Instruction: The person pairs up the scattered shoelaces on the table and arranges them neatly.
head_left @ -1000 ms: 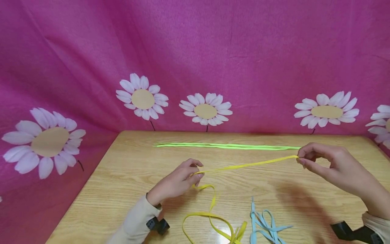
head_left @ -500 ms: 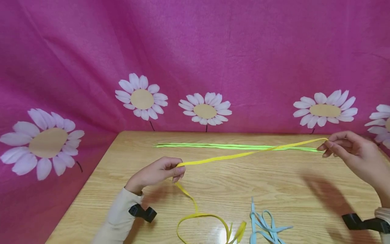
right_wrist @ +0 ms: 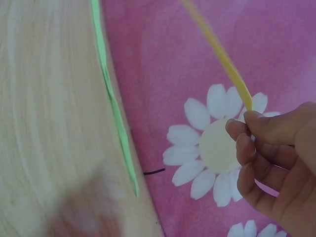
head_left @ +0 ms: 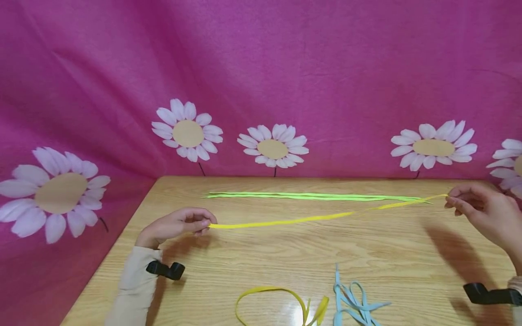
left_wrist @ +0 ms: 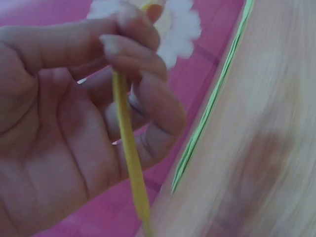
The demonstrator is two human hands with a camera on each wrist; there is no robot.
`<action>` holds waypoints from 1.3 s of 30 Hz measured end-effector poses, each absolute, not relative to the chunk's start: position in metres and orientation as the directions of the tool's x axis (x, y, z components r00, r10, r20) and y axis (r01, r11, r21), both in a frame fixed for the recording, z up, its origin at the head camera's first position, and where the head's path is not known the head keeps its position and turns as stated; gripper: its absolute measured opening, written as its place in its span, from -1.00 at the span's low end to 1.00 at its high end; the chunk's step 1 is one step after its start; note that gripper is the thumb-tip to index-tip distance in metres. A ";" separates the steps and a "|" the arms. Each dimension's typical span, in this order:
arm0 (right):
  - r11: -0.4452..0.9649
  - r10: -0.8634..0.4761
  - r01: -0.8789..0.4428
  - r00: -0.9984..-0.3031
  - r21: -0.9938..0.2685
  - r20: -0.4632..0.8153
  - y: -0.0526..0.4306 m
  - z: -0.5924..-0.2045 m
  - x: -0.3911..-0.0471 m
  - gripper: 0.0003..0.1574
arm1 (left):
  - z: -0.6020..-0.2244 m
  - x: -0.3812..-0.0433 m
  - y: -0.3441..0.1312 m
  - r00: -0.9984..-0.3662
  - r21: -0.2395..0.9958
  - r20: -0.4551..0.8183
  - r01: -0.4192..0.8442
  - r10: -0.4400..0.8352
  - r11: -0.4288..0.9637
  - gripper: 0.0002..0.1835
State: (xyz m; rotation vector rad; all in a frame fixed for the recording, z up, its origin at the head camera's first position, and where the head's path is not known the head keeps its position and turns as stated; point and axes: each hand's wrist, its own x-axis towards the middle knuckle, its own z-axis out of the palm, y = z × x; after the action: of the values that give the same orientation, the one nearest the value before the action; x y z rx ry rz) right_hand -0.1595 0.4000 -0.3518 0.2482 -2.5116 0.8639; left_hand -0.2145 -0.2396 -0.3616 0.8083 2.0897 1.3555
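Lace in flat yellow, drawn nearly straight through the air between both hands, left part nearer than the green strands, right part crossing their right end in the head view. Only from the head: a yellow loop and a tangled blue lace, both on the table, well in front of the green strands; loop joined to the held strip or not, impossible to tell. Only from the left wrist: a further yellow length trailing from the fingers past the palm. Left hand raised, left of and nearer than the green strands, fingers bent, pinching against the thumb. Right hand raised just beyond their right end, thumb and forefinger pinched together on the yellow, other fingers loosely curled.
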 end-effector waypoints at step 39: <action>0.889 -0.149 -0.275 -0.929 -0.365 0.339 0.440 -0.401 -0.181 -0.90 | -0.402 -0.230 -0.271 -0.948 0.605 0.268 0.304 0.172 0.736 -0.91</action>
State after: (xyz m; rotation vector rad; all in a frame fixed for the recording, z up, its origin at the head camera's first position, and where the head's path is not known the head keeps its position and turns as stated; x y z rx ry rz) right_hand -0.1807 0.4405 -0.4013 0.3168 -2.7538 0.5953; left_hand -0.2298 -0.2706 -0.4022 0.4311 3.1065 1.1392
